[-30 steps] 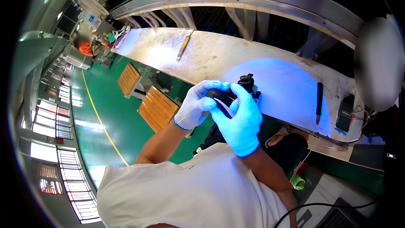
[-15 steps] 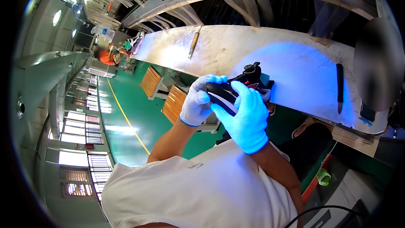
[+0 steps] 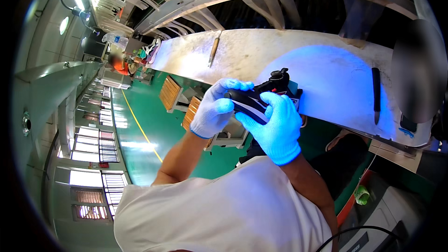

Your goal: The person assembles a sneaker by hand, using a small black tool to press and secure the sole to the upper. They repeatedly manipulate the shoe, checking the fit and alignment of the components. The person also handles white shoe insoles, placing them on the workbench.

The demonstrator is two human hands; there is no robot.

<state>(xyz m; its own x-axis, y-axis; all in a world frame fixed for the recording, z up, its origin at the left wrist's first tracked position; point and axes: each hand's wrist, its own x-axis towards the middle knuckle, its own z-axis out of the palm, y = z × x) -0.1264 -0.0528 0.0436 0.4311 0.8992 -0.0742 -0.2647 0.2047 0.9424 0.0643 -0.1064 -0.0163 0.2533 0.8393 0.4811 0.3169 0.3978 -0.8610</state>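
A black shoe (image 3: 246,105) with a pale band along its side is held in front of me at the near edge of the bench. My left hand (image 3: 214,108), in a white knit glove, is closed round its left end, thumb below and fingers above. My right hand (image 3: 276,128), in the same kind of glove lit blue, grips its right part with bent fingers and thumb. Just beyond the fingers a black knob-topped piece (image 3: 278,80) with a red mark stands by a small teal block (image 3: 293,87). How it joins the shoe is hidden.
The long pale bench (image 3: 322,88) has a blue-lit patch. On it lie a wooden-handled tool (image 3: 214,49) and a black-handled tool (image 3: 376,94). Wooden-topped stools (image 3: 171,92) stand on the green floor. A person in orange (image 3: 120,67) is far left. A grey machine (image 3: 387,217) stands lower right.
My right hand has shifted slightly right and down, my left hand slightly left. More of the shoe's black side shows between them. The grip stays on the shoe.
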